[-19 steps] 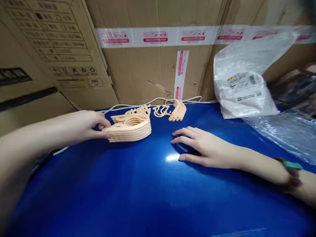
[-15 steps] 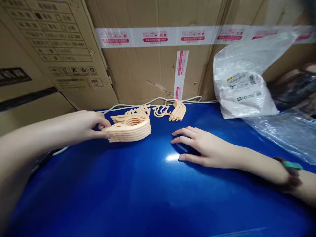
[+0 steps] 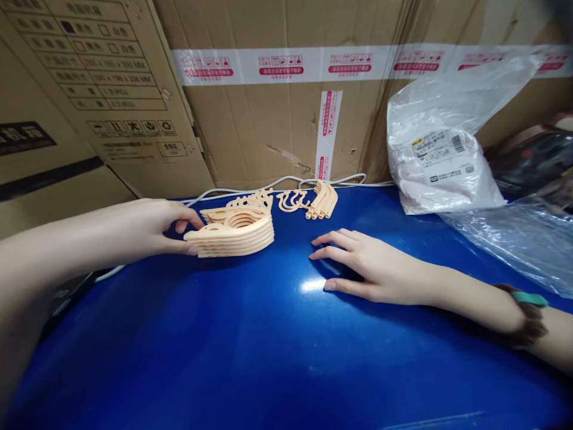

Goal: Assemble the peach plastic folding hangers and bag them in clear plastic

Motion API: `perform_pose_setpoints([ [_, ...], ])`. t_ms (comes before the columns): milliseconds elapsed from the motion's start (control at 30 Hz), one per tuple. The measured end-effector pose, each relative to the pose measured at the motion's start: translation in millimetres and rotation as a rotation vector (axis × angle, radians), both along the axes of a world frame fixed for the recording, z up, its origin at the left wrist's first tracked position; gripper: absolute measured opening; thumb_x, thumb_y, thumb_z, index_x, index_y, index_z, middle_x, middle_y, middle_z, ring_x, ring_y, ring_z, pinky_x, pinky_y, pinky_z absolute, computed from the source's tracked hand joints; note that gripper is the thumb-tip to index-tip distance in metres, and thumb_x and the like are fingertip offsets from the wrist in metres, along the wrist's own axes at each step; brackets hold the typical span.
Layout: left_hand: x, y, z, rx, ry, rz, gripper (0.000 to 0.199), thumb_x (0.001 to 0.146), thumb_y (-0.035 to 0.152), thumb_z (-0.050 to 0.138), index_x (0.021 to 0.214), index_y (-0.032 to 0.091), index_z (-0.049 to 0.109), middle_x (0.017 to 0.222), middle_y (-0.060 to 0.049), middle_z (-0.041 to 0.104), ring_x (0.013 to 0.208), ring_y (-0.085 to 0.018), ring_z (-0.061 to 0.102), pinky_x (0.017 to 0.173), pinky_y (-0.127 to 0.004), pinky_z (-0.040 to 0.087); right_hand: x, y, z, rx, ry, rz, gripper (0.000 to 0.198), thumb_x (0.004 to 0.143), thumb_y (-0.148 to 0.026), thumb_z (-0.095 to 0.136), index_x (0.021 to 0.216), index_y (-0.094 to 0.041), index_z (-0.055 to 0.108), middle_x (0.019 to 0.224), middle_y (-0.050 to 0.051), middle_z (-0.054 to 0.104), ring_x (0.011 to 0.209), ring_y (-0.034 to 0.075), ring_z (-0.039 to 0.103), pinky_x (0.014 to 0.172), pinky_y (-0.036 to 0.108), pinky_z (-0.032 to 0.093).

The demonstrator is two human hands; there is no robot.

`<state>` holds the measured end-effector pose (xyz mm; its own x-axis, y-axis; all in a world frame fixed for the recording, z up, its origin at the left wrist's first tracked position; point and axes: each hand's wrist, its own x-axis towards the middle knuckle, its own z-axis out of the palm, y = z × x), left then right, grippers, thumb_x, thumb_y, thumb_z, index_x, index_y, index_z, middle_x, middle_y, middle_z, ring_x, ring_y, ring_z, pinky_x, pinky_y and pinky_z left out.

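Observation:
My left hand (image 3: 172, 230) grips the left end of a stack of peach plastic hanger pieces (image 3: 237, 242), thumb at the front and fingers behind. The pieces are curved, lie one on another and rest on the blue table. Just behind them are more small peach parts (image 3: 257, 197), partly hidden by the stack. To their right lie several loose plastic hooks (image 3: 292, 201) and a bundle of bent tube-like peach pieces (image 3: 323, 201). My right hand (image 3: 362, 266) lies palm down on the table with its fingers apart, holding nothing, in front of that bundle.
Large cardboard boxes (image 3: 268, 125) wall off the back and left of the blue table (image 3: 268, 352). A white cable (image 3: 286, 179) runs along the back edge. At the right stand a white plastic bag (image 3: 441, 161) with a label and a clear plastic sheet (image 3: 528, 239).

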<state>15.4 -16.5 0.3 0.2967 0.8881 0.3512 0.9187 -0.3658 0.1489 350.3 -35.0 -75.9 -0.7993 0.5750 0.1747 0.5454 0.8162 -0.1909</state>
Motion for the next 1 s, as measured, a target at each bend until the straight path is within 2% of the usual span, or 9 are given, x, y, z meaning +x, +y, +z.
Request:
perform_pose_setpoints([
  [133, 7.6, -7.1, 2.6, 0.125, -0.029, -0.072, 0.056, 0.096, 0.056, 0.030, 0.106, 0.013, 0.063, 0.086, -0.001, 0.060, 0.106, -0.022, 0.053, 0.093, -0.033, 0.039, -0.8, -0.4, 0.2, 0.004, -0.006, -0.007, 0.044, 0.096, -0.050, 0.047, 0.126, -0.019, 0.058, 0.132, 0.011, 0.054, 0.115, 0.024, 0.052, 0.100, 0.041, 0.042],
  [233, 21.2, -14.2, 4.4, 0.279, 0.014, -0.111, 0.050, 0.096, 0.052, 0.033, 0.107, 0.013, 0.061, 0.088, -0.001, 0.056, 0.103, -0.021, 0.052, 0.095, -0.036, 0.039, -1.4, -0.9, -0.2, 0.009, -0.010, -0.003, 0.043, 0.096, -0.049, 0.047, 0.125, -0.019, 0.058, 0.131, 0.011, 0.055, 0.115, 0.024, 0.053, 0.099, 0.041, 0.042],
  [300, 38.7, -21.3, -1.6, 0.395, 0.059, -0.151, 0.041, 0.095, 0.048, 0.042, 0.105, 0.012, 0.060, 0.090, -0.002, 0.054, 0.097, -0.021, 0.053, 0.092, -0.037, 0.042, -1.0, 0.0, -0.8, 0.037, -0.012, -0.028, 0.044, 0.095, -0.051, 0.049, 0.125, -0.019, 0.058, 0.131, 0.011, 0.056, 0.114, 0.024, 0.055, 0.097, 0.042, 0.043],
  [367, 60.6, -29.7, -17.0, 0.421, 0.042, -0.260, 0.028, 0.096, 0.033, 0.046, 0.106, 0.011, 0.060, 0.099, -0.007, 0.058, 0.097, -0.022, 0.053, 0.090, -0.038, 0.044, 0.4, 2.5, -1.2, 0.101, -0.006, -0.086, 0.046, 0.093, -0.052, 0.051, 0.124, -0.019, 0.058, 0.130, 0.011, 0.057, 0.112, 0.026, 0.056, 0.095, 0.044, 0.043],
  [467, 88.9, -39.4, -51.2, 0.209, 0.089, -0.502, 0.032, 0.098, 0.027, 0.045, 0.123, 0.011, 0.056, 0.123, -0.012, 0.060, 0.116, -0.025, 0.053, 0.101, -0.041, 0.043, 4.2, 8.4, -1.2, 0.185, 0.026, -0.174, 0.040, 0.095, -0.047, 0.050, 0.119, -0.017, 0.060, 0.122, 0.011, 0.062, 0.109, 0.026, 0.058, 0.093, 0.044, 0.043],
  [600, 100.5, -40.0, -84.0, -0.090, 0.148, -0.559, 0.048, 0.101, 0.038, 0.040, 0.141, 0.012, 0.044, 0.148, -0.013, 0.045, 0.138, -0.027, 0.038, 0.112, -0.045, 0.037, 9.2, 14.9, -0.3, 0.206, 0.064, -0.251, 0.032, 0.097, -0.041, 0.048, 0.112, -0.016, 0.062, 0.110, 0.010, 0.066, 0.103, 0.025, 0.059, 0.092, 0.043, 0.044],
  [733, 97.8, -35.8, -87.0, -0.245, 0.116, -0.509, 0.053, 0.101, 0.045, 0.037, 0.146, 0.016, 0.040, 0.153, -0.009, 0.039, 0.141, -0.025, 0.035, 0.115, -0.046, 0.035, 10.3, 20.1, 3.4, 0.227, 0.080, -0.255, 0.027, 0.096, -0.037, 0.050, 0.109, -0.018, 0.064, 0.109, 0.009, 0.067, 0.102, 0.025, 0.059, 0.090, 0.042, 0.044],
  [867, 98.1, -35.8, -83.5, -0.264, 0.107, -0.505, 0.053, 0.100, 0.044, 0.038, 0.145, 0.015, 0.041, 0.153, -0.011, 0.039, 0.142, -0.027, 0.035, 0.115, -0.048, 0.034, 3.4, 35.9, 12.5, 0.298, 0.053, -0.202, 0.023, 0.095, -0.030, 0.052, 0.106, -0.017, 0.067, 0.111, 0.011, 0.066, 0.104, 0.026, 0.060, 0.089, 0.041, 0.044],
  [1000, 98.1, -36.0, -84.6, -0.256, 0.100, -0.518, 0.054, 0.101, 0.044, 0.037, 0.145, 0.014, 0.041, 0.152, -0.013, 0.040, 0.141, -0.028, 0.035, 0.114, -0.050, 0.034, -15.5, 65.8, 24.7, 0.290, -0.052, -0.150, 0.026, 0.095, -0.026, 0.051, 0.106, -0.016, 0.072, 0.105, 0.012, 0.065, 0.102, 0.025, 0.059, 0.088, 0.036, 0.044],
])
